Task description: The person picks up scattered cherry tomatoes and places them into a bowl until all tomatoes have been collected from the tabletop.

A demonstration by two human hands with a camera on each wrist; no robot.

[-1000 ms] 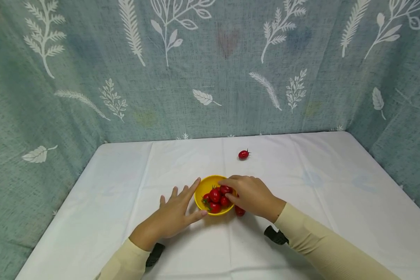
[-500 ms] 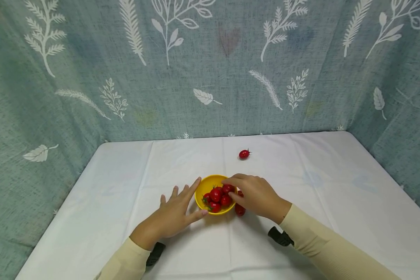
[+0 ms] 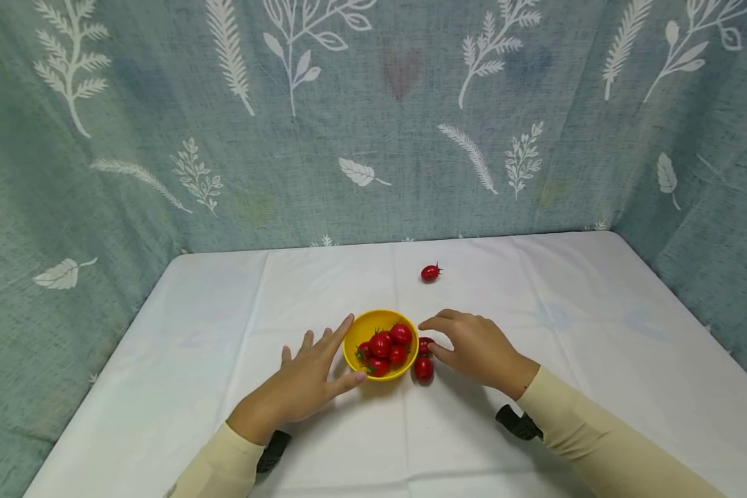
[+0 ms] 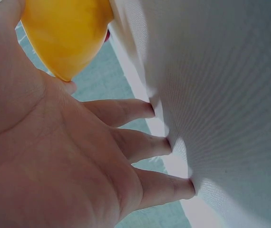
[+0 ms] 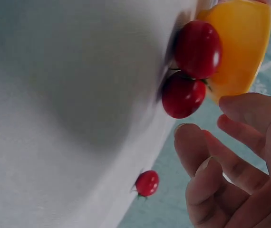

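Note:
A yellow bowl [image 3: 360, 333] stands mid-table with several cherry tomatoes [image 3: 380, 344] inside. My left hand [image 3: 301, 380] is spread at its left side, thumb and index finger straight against the rim. In the left wrist view, the other fingertips touch the tablecloth under the bowl's level [image 4: 69, 33]. My right hand [image 3: 482, 349] hovers just right of the bowl, thumb and fingers apart and holding nothing. Two loose cherry tomatoes lie against the bowl's right side, a near one [image 5: 197, 50] and a farther one [image 5: 183, 95], close to the right fingertips.
Farther back on the white tablecloth [image 3: 317, 290] lies a single cherry tomato [image 3: 430, 273], its green stem showing in the right wrist view. A blue-green leaf-patterned curtain [image 3: 373, 138] closes off the back and both sides.
My right hand has drawn back rightward from over the bowl, leaving a tomato inside at the right. The two tomatoes beside the bowl now show more fully. The left hand stays put.

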